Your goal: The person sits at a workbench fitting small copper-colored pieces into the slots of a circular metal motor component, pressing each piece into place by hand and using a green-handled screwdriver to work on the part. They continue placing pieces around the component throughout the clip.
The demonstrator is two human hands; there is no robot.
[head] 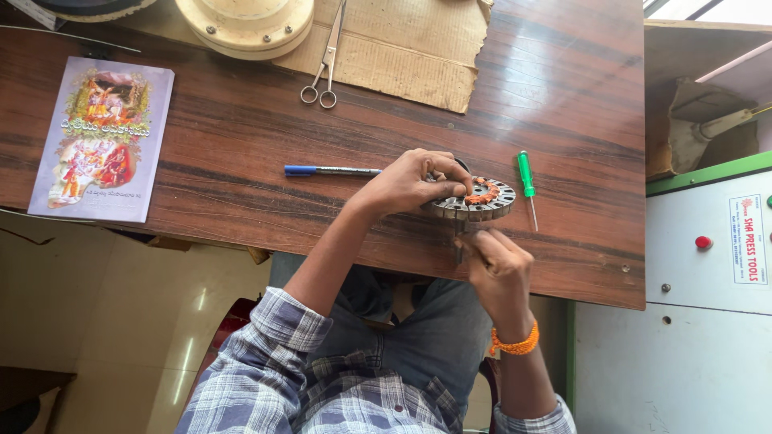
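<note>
Left hand (406, 183) fingers pinch the slotted stator ring (476, 201) near the worktop (241, 137) edge; right hand (497, 261) fingers grip a thin tool beneath, which could slip and nick the copper winding.

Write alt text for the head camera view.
A person's left hand steadies a round metal stator on a wooden table while the right hand works a thin tool at its edge; a green screwdriver lies beside it.
</note>
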